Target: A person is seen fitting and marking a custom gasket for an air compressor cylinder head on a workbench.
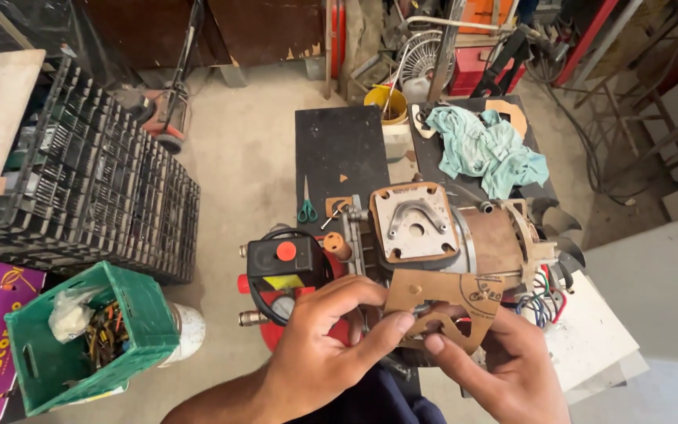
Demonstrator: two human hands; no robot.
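Observation:
Both my hands hold a flat brown cardboard gasket sheet (pixel 445 302) with cut-out holes. My left hand (pixel 323 345) pinches its left edge between thumb and fingers. My right hand (pixel 504 365) grips its lower edge from below. Just beyond the sheet sits a small air compressor pump (pixel 417 228) with a metal valve plate on top, edged by a brown gasket. The compressor's black pressure switch with a red button (pixel 284 255) and a gauge (pixel 282 306) lie to the left of my hands.
Green-handled scissors (pixel 307 206) lie on a black mat (pixel 339 153). A teal rag (pixel 484 149) rests on the dark bench behind. A green crate (pixel 139 314) of parts and stacked black crates (pixel 96 188) stand left. A yellow bucket (pixel 386 102) is behind.

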